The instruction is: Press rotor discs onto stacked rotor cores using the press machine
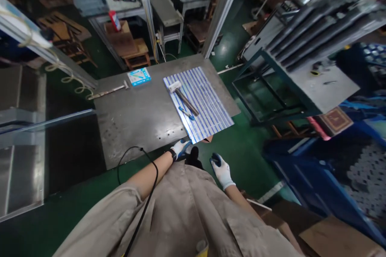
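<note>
A flat panel with blue and white stripes (208,102) lies on the grey metal table (135,116), its near corner reaching past the front edge. My left hand (181,148), in a white glove with blue coating, grips the panel at that near corner; its fingertips are partly hidden. On the panel rest a mallet (186,99) with a pale head and dark handle, and a blue utility knife (186,113) beside the handle. Away from the panel, my right hand (222,170), gloved likewise, hangs in the air with loosely bent fingers and nothing visible in them.
A blue-and-white packet (139,76) and a T-shaped metal tool (111,89) lie toward the table's far left. A black cable (153,164) runs over my left arm. Right of the table stands a rack (325,88) with dark tubes. Cardboard (340,235) and a blue bin (325,184) are at lower right.
</note>
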